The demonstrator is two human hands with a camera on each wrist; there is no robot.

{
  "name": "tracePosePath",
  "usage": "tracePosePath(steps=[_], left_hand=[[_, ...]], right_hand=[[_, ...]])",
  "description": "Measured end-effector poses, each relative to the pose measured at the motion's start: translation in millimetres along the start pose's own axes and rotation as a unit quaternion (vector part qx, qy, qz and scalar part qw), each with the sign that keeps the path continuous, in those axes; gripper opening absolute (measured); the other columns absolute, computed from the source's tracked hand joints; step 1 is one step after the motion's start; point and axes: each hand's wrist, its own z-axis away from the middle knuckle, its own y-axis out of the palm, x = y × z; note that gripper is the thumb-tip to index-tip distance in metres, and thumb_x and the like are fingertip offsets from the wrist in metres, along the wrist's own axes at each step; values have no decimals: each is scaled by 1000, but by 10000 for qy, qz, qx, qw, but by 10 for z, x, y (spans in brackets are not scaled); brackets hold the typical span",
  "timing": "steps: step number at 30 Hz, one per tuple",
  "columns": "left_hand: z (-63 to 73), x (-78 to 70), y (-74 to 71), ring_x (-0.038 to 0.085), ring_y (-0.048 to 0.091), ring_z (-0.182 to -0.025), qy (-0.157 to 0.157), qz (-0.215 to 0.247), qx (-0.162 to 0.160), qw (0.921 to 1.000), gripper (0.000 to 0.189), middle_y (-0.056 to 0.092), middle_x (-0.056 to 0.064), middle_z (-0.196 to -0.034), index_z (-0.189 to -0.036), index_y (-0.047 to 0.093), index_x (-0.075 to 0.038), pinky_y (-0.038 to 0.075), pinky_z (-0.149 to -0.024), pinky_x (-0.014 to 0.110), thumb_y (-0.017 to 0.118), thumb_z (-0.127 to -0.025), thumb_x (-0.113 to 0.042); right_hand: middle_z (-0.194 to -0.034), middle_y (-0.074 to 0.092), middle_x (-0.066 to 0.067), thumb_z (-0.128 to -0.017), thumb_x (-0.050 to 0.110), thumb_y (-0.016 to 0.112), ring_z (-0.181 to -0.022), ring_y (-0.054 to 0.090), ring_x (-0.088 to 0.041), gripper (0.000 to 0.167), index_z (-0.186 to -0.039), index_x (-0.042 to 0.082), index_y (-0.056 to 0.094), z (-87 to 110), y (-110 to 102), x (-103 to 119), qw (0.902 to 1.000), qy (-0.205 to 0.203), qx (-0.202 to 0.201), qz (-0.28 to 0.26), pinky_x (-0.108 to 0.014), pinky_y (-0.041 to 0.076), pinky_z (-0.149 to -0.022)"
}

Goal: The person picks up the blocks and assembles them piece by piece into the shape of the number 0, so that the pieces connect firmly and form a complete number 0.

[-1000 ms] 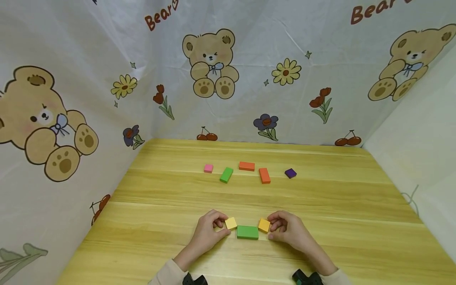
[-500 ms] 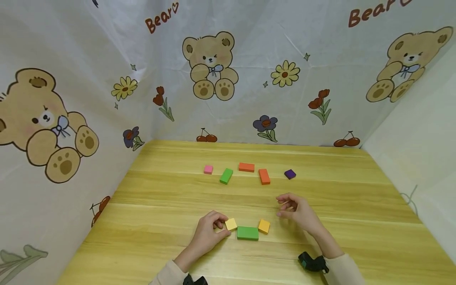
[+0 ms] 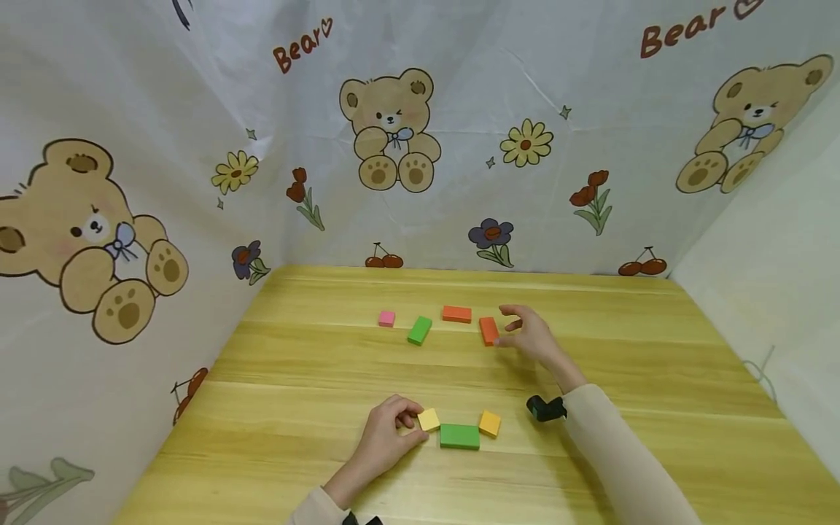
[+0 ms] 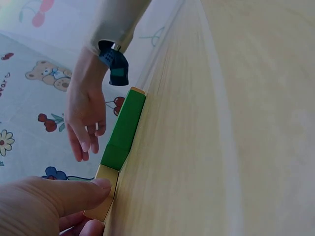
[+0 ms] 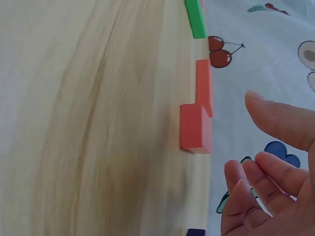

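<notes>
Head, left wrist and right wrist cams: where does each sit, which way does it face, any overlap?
Head: on the person's head, facing forward and down at the table and patterned cloth; left hand, right hand and both sleeves show.
Left wrist: on that wrist, facing the pale yellow block its hand pinches, then the green block beyond; right hand shows too.
Right wrist: on that wrist, facing the nearer red block; only the right hand shows.
Shared: head and left wrist both show the pale yellow block.

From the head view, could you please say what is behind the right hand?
Tabletop shows around the right hand; a dark block, seen in its wrist view, is likely covered.
</notes>
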Motion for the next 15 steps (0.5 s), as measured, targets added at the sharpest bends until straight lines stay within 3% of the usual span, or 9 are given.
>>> tracePosePath(steps=[3, 10, 15], left_hand=[[9, 1, 2, 2, 55, -74, -5, 16, 24, 10000, 30, 62, -5, -85, -99, 70, -9, 48, -69, 21, 85, -73, -13], [3, 3, 2, 3, 55, -74, 73, 25, 24, 10000, 29, 62, -5, -85, -98, 69, -9, 49, -69, 21, 85, -74, -12], [1, -6, -4, 2, 55, -73, 87, 51, 22, 9999, 29, 63, -4, -86, -98, 69, -8, 49, -68, 21, 85, -74, -11]], right_hand=[[-149, 37, -21, -83, 5, 76, -117, 51, -38, 75, -147, -1, 37, -76, 52, -26, 9998, 141, 144, -15, -40, 52, -86], [-148, 36, -26, -82, 5, 77, -101, 53, -31, 80, -148, -6, 33, -163, 137, -118, 9994, 160, 288, 86, -34, 46, -79], [-148, 37, -26, -81, 4, 77, -102, 57, -31, 81, -148, -5, 33, -197, 156, -192, 9993, 129, 319, 173, -33, 48, -79]])
